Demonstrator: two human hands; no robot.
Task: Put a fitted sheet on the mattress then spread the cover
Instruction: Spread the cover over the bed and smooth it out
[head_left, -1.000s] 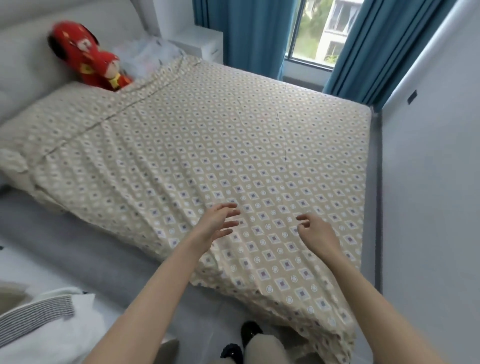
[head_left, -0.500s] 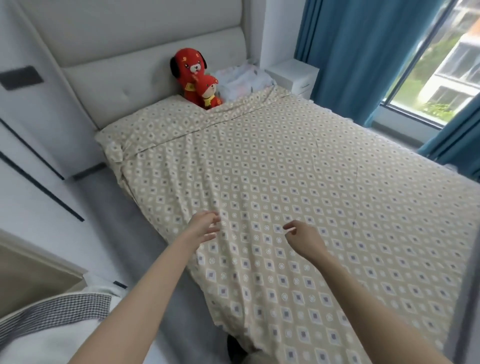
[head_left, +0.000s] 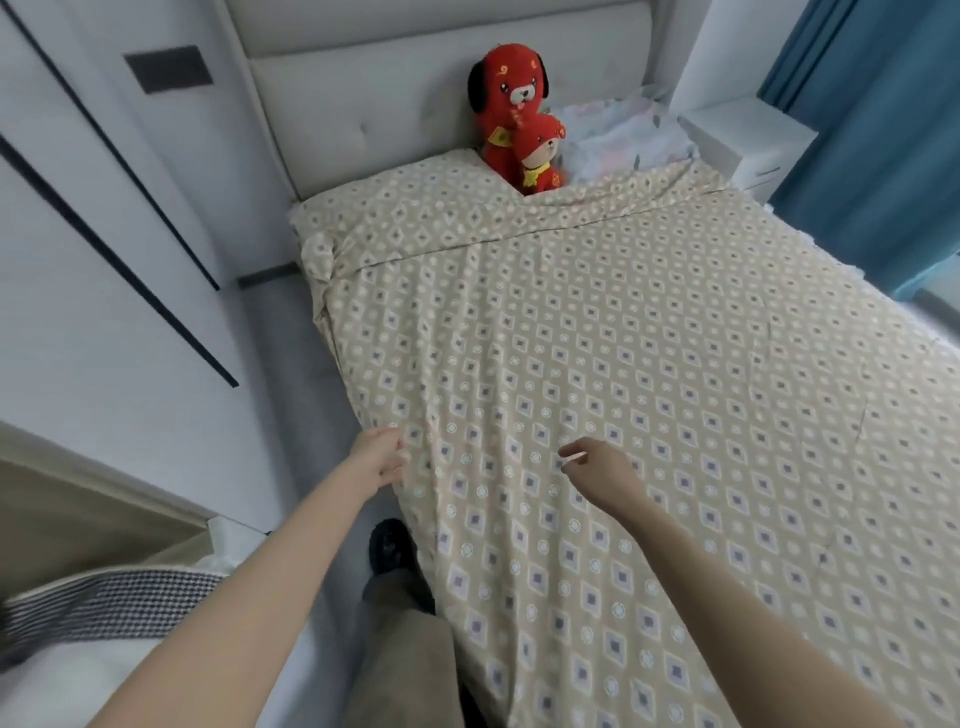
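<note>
A beige sheet (head_left: 623, 415) printed with diamonds is seen spread over the bed, wrinkled near its head end and hanging over the near side. The left hand (head_left: 376, 457) is laid against the sheet's hanging edge with its fingers bent, though a grip cannot be made out, while the right hand (head_left: 602, 470) is held just above the sheet with fingers loosely curled and nothing in them. Two red plush dogs (head_left: 511, 104) are propped against the padded headboard (head_left: 363, 114), with pale folded bedding (head_left: 623, 135) just beside them.
</note>
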